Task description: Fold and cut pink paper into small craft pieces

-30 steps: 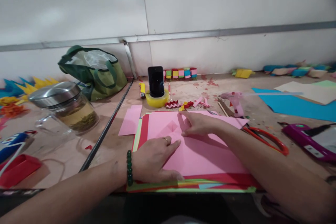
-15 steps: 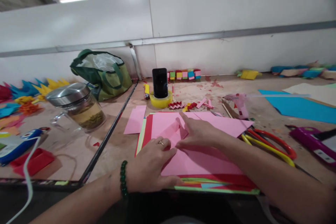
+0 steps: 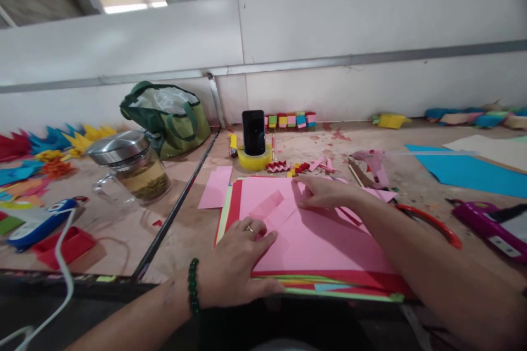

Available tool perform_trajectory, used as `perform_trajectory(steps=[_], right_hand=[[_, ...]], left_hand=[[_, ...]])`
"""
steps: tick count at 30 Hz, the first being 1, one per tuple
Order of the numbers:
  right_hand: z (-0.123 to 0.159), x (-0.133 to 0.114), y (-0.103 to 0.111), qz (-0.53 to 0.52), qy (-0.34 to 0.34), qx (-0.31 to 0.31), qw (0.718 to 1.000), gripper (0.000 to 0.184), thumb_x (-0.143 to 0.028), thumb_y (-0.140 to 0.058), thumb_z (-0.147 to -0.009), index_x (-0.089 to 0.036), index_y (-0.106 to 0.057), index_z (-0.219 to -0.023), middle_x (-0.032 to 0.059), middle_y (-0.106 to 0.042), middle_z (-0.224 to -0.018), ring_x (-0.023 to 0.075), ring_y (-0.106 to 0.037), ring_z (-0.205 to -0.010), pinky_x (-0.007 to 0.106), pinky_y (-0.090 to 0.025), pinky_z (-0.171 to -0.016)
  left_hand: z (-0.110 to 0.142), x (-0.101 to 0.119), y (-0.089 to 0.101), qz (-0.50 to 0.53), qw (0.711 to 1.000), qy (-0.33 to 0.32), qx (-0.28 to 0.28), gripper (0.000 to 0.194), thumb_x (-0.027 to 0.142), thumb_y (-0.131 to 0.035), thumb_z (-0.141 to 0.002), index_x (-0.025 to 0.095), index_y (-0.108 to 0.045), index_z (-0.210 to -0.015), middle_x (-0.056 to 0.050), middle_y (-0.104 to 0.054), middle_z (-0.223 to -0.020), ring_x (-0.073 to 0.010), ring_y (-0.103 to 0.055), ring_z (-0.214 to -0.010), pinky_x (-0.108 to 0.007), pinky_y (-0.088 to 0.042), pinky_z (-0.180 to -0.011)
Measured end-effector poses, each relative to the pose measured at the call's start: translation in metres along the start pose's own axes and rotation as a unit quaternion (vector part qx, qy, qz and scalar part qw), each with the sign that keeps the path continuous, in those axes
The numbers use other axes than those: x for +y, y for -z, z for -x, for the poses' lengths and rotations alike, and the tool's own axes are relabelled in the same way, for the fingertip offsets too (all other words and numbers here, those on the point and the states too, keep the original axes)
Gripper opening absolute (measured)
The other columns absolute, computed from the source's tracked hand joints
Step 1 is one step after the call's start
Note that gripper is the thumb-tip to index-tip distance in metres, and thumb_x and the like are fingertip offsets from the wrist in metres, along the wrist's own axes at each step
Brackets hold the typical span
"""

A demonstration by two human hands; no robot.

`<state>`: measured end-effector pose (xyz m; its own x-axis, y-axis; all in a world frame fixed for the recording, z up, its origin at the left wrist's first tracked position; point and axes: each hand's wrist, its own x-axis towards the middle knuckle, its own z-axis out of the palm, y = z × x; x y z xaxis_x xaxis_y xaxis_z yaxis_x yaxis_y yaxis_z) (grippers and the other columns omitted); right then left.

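My left hand (image 3: 239, 255) rests on the lower left of a pink paper sheet (image 3: 313, 236), thumb stretched out and fingers loosely bent. It wears a ring and a green bead bracelet (image 3: 193, 285). Just beyond its fingertips lies a narrow folded pink paper strip (image 3: 267, 205), flat on the sheet. My right hand (image 3: 323, 192) is at the sheet's far edge, index finger extended and the others curled, touching the paper with nothing visibly held. Under the pink sheet is a stack of coloured paper, red sheets (image 3: 236, 203) and pale green ones showing at its borders.
Scissors with an orange handle (image 3: 436, 222) lie partly behind my right forearm. A pink glue gun (image 3: 374, 167) stands beyond. A phone (image 3: 253, 132) leans in a yellow tape roll (image 3: 255, 162). At left are a glass tea mug (image 3: 142, 178) and a green bag (image 3: 175, 126).
My right hand has left the folded strip and moved away from me to the sheet's far edge. The strip now lies uncovered. My left hand has barely moved. The view has shifted slightly.
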<state>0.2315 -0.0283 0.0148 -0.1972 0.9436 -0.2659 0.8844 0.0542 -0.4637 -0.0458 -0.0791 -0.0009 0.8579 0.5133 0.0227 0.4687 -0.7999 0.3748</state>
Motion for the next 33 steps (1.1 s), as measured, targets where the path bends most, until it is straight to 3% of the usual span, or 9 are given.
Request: perform_trajectory(steps=[5,11,16,18,20,23,25,28,33], right_hand=[[-0.004,0.001,-0.008,-0.074,0.083,0.019,0.994,0.047,-0.035,-0.061,-0.075,-0.015,-0.061,-0.117,0.0021,-0.065,-0.080,0.0163,-0.058,-0.070,0.025,-0.042,-0.061],[-0.014,-0.011,-0.036,-0.156,0.132,0.077,0.976,0.028,-0.034,-0.077,-0.056,-0.016,-0.065,-0.074,-0.0009,-0.059,-0.073,0.0153,-0.053,-0.071,0.026,-0.040,-0.065],[-0.010,-0.013,-0.033,-0.285,0.154,0.047,0.945,0.021,-0.034,-0.069,-0.066,-0.017,-0.057,-0.069,-0.0020,-0.058,-0.068,0.0131,-0.054,-0.065,0.026,-0.044,-0.062],[-0.007,-0.017,-0.030,-0.338,0.157,0.028,0.927,0.023,-0.038,-0.065,-0.072,-0.017,-0.055,-0.075,-0.0033,-0.057,-0.064,0.0117,-0.054,-0.058,0.026,-0.046,-0.057],[-0.004,-0.023,-0.028,-0.381,0.157,0.024,0.911,0.025,-0.039,-0.066,-0.074,-0.018,-0.056,-0.083,-0.0037,-0.057,-0.066,0.0111,-0.055,-0.058,0.026,-0.049,-0.057],[-0.001,-0.030,-0.029,-0.436,0.149,0.040,0.887,0.029,-0.040,-0.070,-0.072,-0.018,-0.056,-0.086,-0.0048,-0.056,-0.067,0.0103,-0.056,-0.060,0.028,-0.052,-0.062],[-0.002,-0.032,-0.031,-0.467,0.140,0.055,0.871,0.031,-0.040,-0.073,-0.069,-0.019,-0.056,-0.084,-0.0055,-0.056,-0.067,0.0100,-0.055,-0.060,0.030,-0.054,-0.063],[-0.005,-0.028,-0.035,-0.499,0.118,0.063,0.856,0.029,-0.037,-0.074,-0.067,-0.018,-0.063,-0.086,-0.0057,-0.056,-0.063,0.0098,-0.055,-0.057,0.033,-0.055,-0.064],[-0.014,-0.018,-0.043,-0.527,0.083,0.058,0.844,0.015,-0.024,-0.064,-0.064,-0.017,-0.070,-0.076,0.0006,-0.064,-0.071,0.0124,-0.062,-0.060,0.032,-0.055,-0.068]], left_hand=[[0.006,0.005,-0.004,0.001,1.000,0.024,-0.010,0.091,0.073,-0.055,-0.074,0.013,-0.043,-0.141,-0.017,-0.052,-0.130,-0.0348,-0.043,-0.117,-0.052,-0.033,-0.105],[0.009,0.011,-0.009,0.003,0.999,0.041,-0.022,0.097,0.075,-0.055,-0.072,0.010,-0.039,-0.143,-0.018,-0.047,-0.137,-0.0364,-0.039,-0.123,-0.054,-0.030,-0.108],[0.007,-0.012,0.001,0.078,0.995,0.043,0.055,0.062,0.062,-0.059,-0.079,0.018,-0.058,-0.124,-0.015,-0.052,-0.130,-0.0304,-0.047,-0.117,-0.049,-0.038,-0.103],[-0.001,-0.027,0.015,0.117,0.970,0.117,0.179,0.056,0.055,-0.058,-0.083,0.015,-0.056,-0.123,-0.016,-0.053,-0.126,-0.0284,-0.050,-0.114,-0.048,-0.041,-0.099],[-0.015,-0.040,0.028,0.187,0.937,0.165,0.244,0.072,0.053,-0.065,-0.077,0.015,-0.044,-0.135,-0.017,-0.051,-0.129,-0.0280,-0.052,-0.113,-0.047,-0.045,-0.094],[-0.039,-0.051,0.036,0.404,0.889,0.163,0.139,0.072,0.050,-0.070,-0.074,0.014,-0.048,-0.131,-0.009,-0.065,-0.094,-0.0184,-0.062,-0.078,-0.033,-0.052,-0.069],[-0.053,-0.054,0.030,0.506,0.850,0.126,0.075,0.053,0.048,-0.073,-0.071,0.010,-0.064,-0.106,-0.003,-0.063,-0.073,-0.0123,-0.057,-0.061,-0.024,-0.047,-0.058],[-0.064,-0.059,0.013,0.560,0.814,0.115,0.100,0.039,0.045,-0.074,-0.068,0.010,-0.069,-0.083,0.001,-0.056,-0.061,-0.0071,-0.048,-0.052,-0.020,-0.041,-0.050],[-0.060,-0.067,0.003,0.651,0.731,0.141,0.148,0.031,0.024,-0.069,-0.065,0.010,-0.070,-0.093,0.001,-0.059,-0.062,-0.0070,-0.052,-0.053,-0.018,-0.040,-0.053]])
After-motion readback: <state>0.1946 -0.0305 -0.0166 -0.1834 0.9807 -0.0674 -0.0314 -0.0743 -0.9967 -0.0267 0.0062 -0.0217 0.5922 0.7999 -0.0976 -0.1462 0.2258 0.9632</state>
